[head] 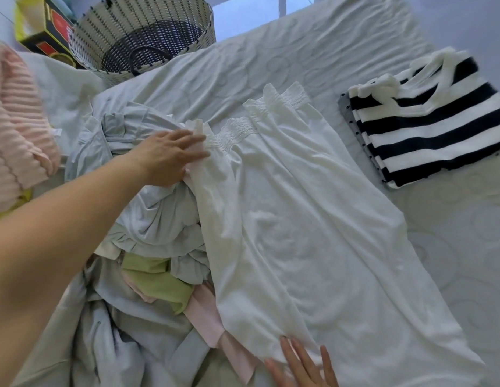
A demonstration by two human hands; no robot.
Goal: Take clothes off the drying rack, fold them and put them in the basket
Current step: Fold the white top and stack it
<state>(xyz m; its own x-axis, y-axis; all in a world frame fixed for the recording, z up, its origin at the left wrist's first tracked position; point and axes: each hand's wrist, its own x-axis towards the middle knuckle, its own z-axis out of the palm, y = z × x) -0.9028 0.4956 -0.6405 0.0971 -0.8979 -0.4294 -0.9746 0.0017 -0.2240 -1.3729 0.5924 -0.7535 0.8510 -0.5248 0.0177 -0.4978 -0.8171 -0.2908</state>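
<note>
White dress (299, 219) is lying spread on the near side of the woven basket (89, 51); left hand (170, 155) is resting flat on its smocked neckline, right hand (301, 367) pressing the hem, fingers straight. Looking light and limp, so I'm reckoning on pinching the side edges

A white dress (299, 219) with a smocked top lies spread flat, its left edge over a crumpled heap of pale blue, green and pink clothes (159, 219), a folded navy-and-white striped top (427, 127) well right, the woven basket (142, 34) beyond.
</note>
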